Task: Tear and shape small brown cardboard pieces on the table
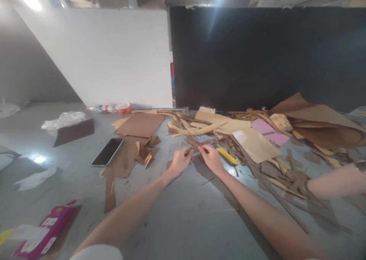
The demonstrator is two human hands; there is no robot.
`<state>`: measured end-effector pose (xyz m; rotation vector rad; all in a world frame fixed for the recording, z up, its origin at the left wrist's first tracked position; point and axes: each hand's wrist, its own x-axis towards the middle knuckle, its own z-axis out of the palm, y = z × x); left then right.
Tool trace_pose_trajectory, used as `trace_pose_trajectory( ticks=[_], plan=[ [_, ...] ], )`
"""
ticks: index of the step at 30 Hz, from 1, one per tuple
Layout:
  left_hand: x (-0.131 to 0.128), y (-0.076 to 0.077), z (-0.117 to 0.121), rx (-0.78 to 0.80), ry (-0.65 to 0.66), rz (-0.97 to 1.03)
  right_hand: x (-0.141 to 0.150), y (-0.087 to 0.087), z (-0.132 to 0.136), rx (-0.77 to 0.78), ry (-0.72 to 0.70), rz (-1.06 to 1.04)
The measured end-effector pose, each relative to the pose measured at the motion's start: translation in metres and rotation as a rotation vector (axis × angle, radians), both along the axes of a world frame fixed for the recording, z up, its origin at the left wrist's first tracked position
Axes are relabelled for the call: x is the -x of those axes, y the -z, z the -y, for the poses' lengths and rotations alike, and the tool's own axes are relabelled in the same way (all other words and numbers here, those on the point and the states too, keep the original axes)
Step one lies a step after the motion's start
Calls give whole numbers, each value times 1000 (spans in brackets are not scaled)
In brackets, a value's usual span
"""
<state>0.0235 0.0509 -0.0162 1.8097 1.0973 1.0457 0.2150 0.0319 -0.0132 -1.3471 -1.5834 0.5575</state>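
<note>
In the middle of the table, my left hand (pixel 182 160) and my right hand (pixel 211 158) almost meet, fingers pinched. Whatever lies between the fingertips is small, brownish and too blurred to name. Just beyond them lies a brown, ridged strip (pixel 192 141). Right of my right hand is a slim yellow object (pixel 228 156), its kind unclear. Left of my left hand stand folded brown paper pieces (pixel 146 153) on a brown sheet (pixel 121 164).
A phone (pixel 107 152) lies left. Brown scraps (pixel 286 176) cover the right, where another person's forearm (pixel 337 182) reaches in. Tan curved strips (pixel 197 129), a pink sheet (pixel 270 131) and a large brown roll (pixel 323 124) lie behind. A magenta packet (pixel 54 229) is front left.
</note>
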Motion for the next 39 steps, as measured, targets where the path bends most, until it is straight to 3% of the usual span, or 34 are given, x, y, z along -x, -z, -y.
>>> trace_pose_trajectory(
  ticks=[6, 11, 15, 18, 23, 30, 39],
  plan=[
    [2, 3, -3, -59, -21, -58, -1, 9, -4, -36, 16, 100],
    [0, -3, 2, -366, -169, -257, 1, 9, -4, 33, 64, 386],
    [-7, -5, 29, -479, -29, -656, 4, 4, 4, 59, 63, 547],
    [-10, 3, 53, -486, 53, -769, 3, 3, 12, 64, 68, 580],
    [-1, 12, 70, -554, 52, -735, -9, 5, 26, 33, 77, 623],
    [4, -3, 69, -543, 121, -744, -21, 15, 35, -95, -48, 587],
    [9, -5, 72, -572, 174, -711, -18, 16, 28, -60, -68, 512]
  ],
)
